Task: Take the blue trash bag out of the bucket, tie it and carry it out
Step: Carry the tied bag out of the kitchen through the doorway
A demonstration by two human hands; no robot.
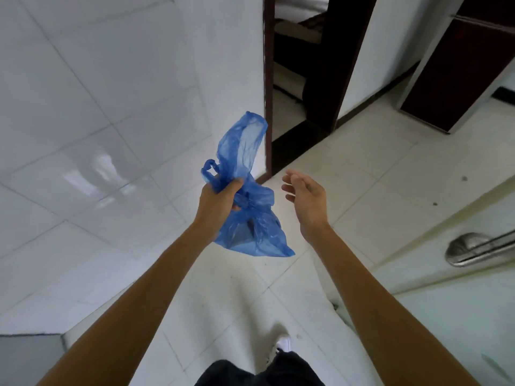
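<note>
At the far left a white tiled wall fills the frame; its glossy face carries pale, smeared reflections whose source cannot be made out, and a grey patch in the near left corner is cut off by the frame edge. The left hand is closed around the gathered neck of the blue trash bag, fingers wrapped tight so that the knuckles hide part of the plastic. Whether the neck is already knotted cannot be told; a small loop pokes out to the left of the fist and a loose flap stands up above it, while the bag's body hangs below the hand, clear of the floor. Something dark shows faintly through the thin plastic, too blurred to name. Just right of the bag the right hand is open, palm turned toward the bag, fingers spread and touching nothing. Beyond the hands a dark door frame edges a doorway whose interior is shadowed and hard to read. Further right stands a dark red panel, cropped at the top. At the near right a metal handle on a pale door is cut by the frame edge. At the bottom, dark trousers and a white shoe are partly visible.
</note>
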